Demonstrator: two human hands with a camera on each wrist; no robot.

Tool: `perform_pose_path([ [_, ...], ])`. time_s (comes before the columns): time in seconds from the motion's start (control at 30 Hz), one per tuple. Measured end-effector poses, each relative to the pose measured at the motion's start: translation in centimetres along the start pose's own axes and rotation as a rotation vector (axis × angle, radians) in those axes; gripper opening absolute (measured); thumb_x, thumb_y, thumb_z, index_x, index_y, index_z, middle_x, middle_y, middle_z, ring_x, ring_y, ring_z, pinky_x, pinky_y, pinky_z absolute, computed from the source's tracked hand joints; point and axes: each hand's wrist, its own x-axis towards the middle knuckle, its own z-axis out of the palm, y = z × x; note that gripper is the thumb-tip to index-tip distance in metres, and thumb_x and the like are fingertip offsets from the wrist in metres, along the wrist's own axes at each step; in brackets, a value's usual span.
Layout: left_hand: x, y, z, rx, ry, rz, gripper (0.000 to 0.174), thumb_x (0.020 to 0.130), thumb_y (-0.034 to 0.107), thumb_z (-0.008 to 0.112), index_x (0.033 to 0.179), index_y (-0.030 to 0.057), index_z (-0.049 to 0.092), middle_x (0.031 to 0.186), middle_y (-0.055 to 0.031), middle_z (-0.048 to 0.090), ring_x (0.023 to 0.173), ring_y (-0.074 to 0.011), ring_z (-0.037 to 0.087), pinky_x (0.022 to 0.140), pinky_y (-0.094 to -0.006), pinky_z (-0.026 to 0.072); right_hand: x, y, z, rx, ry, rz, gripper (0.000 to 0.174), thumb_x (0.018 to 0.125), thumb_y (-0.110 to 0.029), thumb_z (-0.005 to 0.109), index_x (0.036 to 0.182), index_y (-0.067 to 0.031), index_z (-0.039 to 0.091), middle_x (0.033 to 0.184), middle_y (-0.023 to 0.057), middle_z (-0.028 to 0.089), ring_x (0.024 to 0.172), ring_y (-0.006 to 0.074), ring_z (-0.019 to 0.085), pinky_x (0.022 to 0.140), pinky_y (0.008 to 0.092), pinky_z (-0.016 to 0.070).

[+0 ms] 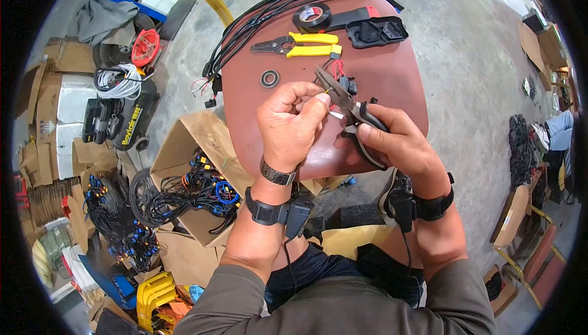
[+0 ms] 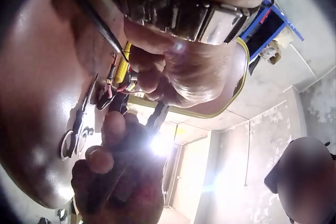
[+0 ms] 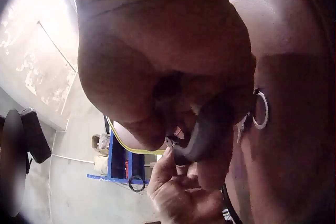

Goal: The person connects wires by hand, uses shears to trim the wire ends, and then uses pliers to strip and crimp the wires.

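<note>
In the head view my left hand [image 1: 288,124] pinches a thin wire with a yellow end [image 1: 327,91] between thumb and forefinger, over a reddish-brown chair seat [image 1: 245,111]. My right hand [image 1: 401,136] grips dark-handled pliers [image 1: 365,116], whose jaws lie right by that wire end and the left fingertips. A black connector [image 1: 348,84] with red wires is just beyond the pliers. Scissors [image 2: 77,129] lie on the seat in the left wrist view. The right palm hides much of the pliers in the right wrist view.
Yellow-handled wire strippers [image 1: 312,49], black tape [image 1: 312,18], a ring-shaped bearing [image 1: 269,78] and a black plastic case [image 1: 376,31] lie on the seat. Black cables [image 1: 245,24] line its far left edge. A cardboard box [image 1: 174,151] of wiring harnesses stands at the left.
</note>
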Motion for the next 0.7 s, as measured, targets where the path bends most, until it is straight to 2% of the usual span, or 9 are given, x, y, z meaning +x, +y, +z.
perform_pose_path([
  [0.17,0.2,-0.6,-0.6,0.1,-0.01,0.071,0.009,0.086,0.001,0.07,0.095,-0.0004,0.067,0.074,-0.0027,0.065,0.056,-0.0052,0.054,0.05,-0.0197,0.0421,-0.4,-0.6,0.5,0.131,0.013,0.031,0.023,0.1,-0.023,0.059,0.105,-0.0018,0.067,0.085,0.0043,0.071,0.067,0.0065,0.06,0.059,0.0228,0.0474],
  [0.27,0.4,-0.7,-0.8,0.148,-0.038,0.107,0.009,0.086,0.002,0.071,0.094,-0.0005,0.067,0.075,-0.0008,0.065,0.056,-0.0039,0.052,0.049,-0.0191,0.04,-0.3,-0.4,-0.3,0.067,-0.058,0.064,0.023,0.099,-0.023,0.06,0.104,-0.0011,0.067,0.085,0.0023,0.069,0.068,0.0056,0.058,0.06,0.0224,0.0467],
  [0.47,0.7,-0.1,-1.0,0.098,-0.159,-0.002,0.013,0.082,0.003,0.075,0.093,-0.0017,0.07,0.08,0.0017,0.067,0.068,-0.0025,0.055,0.058,-0.0199,0.0442,-0.4,0.1,0.0,-0.133,0.046,-0.11,0.023,0.097,-0.021,0.062,0.104,0.0002,0.065,0.08,-0.0031,0.06,0.07,0.0057,0.051,0.061,0.0243,0.0447],
  [0.57,0.5,0.1,-0.4,0.155,-0.197,0.007,0.012,0.083,0.002,0.075,0.093,-0.002,0.07,0.082,-0.0002,0.069,0.071,-0.0043,0.058,0.061,-0.0218,0.0469,-0.7,-1.0,0.0,-0.312,0.083,-0.059,0.02,0.096,-0.02,0.062,0.101,0.0,0.062,0.077,-0.002,0.058,0.07,0.0069,0.05,0.06,0.0271,0.0443],
  [0.7,0.3,0.5,0.2,0.193,-0.197,0.038,0.008,0.084,0.0,0.074,0.091,-0.002,0.071,0.084,-0.003,0.071,0.074,-0.0057,0.06,0.065,-0.0231,0.0486,-1.0,-0.8,-0.1,-0.397,0.124,-0.091,0.019,0.095,-0.017,0.063,0.097,0.0004,0.057,0.074,0.002,0.055,0.069,0.0086,0.048,0.06,0.0302,0.043],
])
